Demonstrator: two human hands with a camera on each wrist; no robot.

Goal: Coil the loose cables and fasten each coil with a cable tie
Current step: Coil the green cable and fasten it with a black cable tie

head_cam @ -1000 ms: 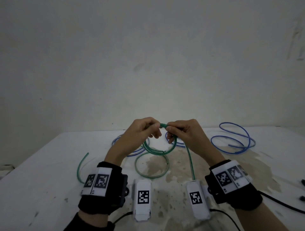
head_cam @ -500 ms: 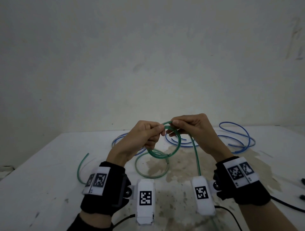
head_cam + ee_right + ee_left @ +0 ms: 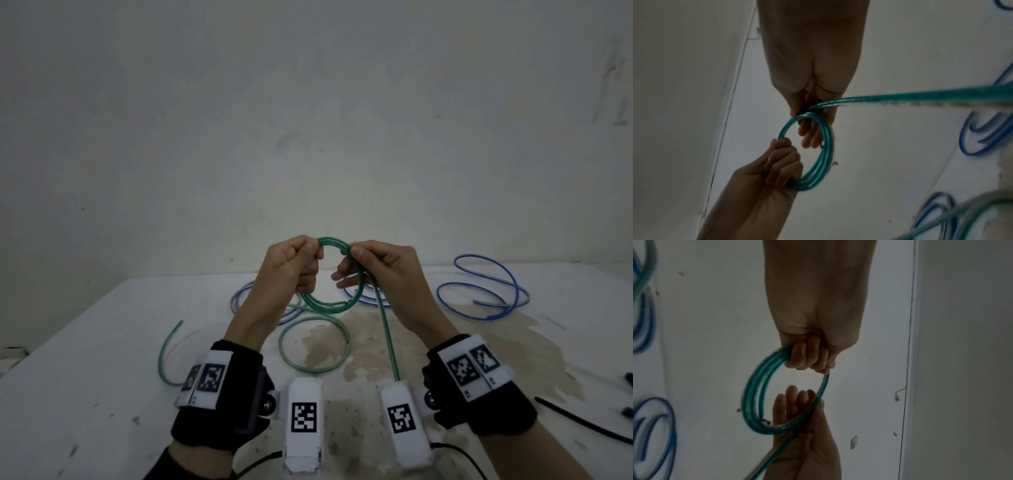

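Both hands have risen since a second ago, lifting the green coil point(image 3: 330, 274) clear of the tabletop point(image 3: 102, 359) and opening it into a wider ring between them. Left hand point(image 3: 291, 263) grips the coil's left side, its fingers point(image 3: 805, 356) curled round the bundled turns. Right hand point(image 3: 383, 270) pinches the upper right of the ring between thumb and forefinger, its other fingers point(image 3: 809, 134) loosely extended through the loop. One green strand point(image 3: 387, 335) runs from the right hand down toward the right wrist. Another green loop point(image 3: 313, 342) lies flat on the tabletop below, with blue cables point(image 3: 486, 291) farther back.
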